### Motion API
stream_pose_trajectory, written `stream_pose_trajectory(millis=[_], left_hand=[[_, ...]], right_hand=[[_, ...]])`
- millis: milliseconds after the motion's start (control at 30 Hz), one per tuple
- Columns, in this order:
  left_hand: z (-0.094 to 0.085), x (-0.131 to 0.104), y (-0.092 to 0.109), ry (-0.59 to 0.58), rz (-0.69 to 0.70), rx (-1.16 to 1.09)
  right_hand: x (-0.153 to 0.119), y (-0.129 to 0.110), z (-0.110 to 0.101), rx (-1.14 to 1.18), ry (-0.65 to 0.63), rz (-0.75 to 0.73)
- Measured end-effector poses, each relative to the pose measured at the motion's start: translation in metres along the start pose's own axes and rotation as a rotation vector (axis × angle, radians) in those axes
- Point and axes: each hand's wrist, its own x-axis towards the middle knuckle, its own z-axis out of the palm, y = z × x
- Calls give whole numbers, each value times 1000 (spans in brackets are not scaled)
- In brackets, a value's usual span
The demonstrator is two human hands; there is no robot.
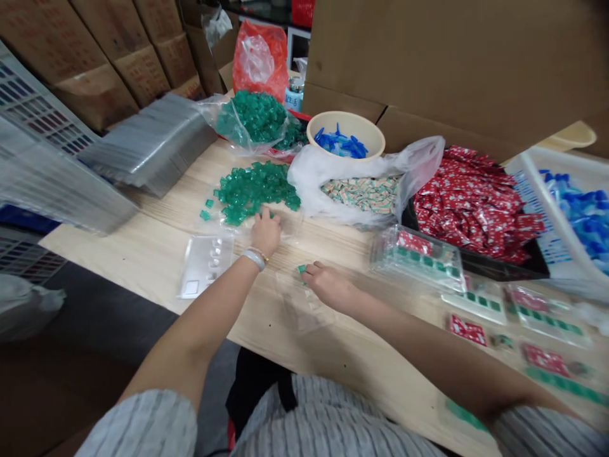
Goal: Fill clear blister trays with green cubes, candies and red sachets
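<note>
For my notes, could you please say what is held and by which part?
The right hand pinches a green piece, apparently by its right edge; for the left hand, I cannot tell.

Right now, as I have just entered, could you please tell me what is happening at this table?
The person's left hand is at the near edge of a pile of green pieces. The right hand has a green piece at its fingertips, at the far end of some clear plastic. Clear packs with red and green contents lie to the right.

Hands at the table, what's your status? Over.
Left hand at green pile, near edge. Right hand at a green piece, over clear plastic. White bag beside pile, blocking neither hand.
</note>
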Motion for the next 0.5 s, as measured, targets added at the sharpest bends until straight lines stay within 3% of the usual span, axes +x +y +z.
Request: stream_pose_trajectory(millis=[100, 167, 300, 400, 500], left_hand=[[3, 7, -5, 36, -50, -169], [1, 14, -14, 64, -135, -276], [-5, 28, -34, 85, -327, -813], [-13, 34, -44, 91, -455, -1122], [-23, 34, -48, 55, -548, -1303]], right_hand=[[1, 0, 3, 33, -35, -15], [-2, 0, 4, 129, -37, 49], [-12, 7, -5, 415, 25, 257], [-5, 19, -23, 517, 153, 292], [34, 31, -40, 487, 356, 283]])
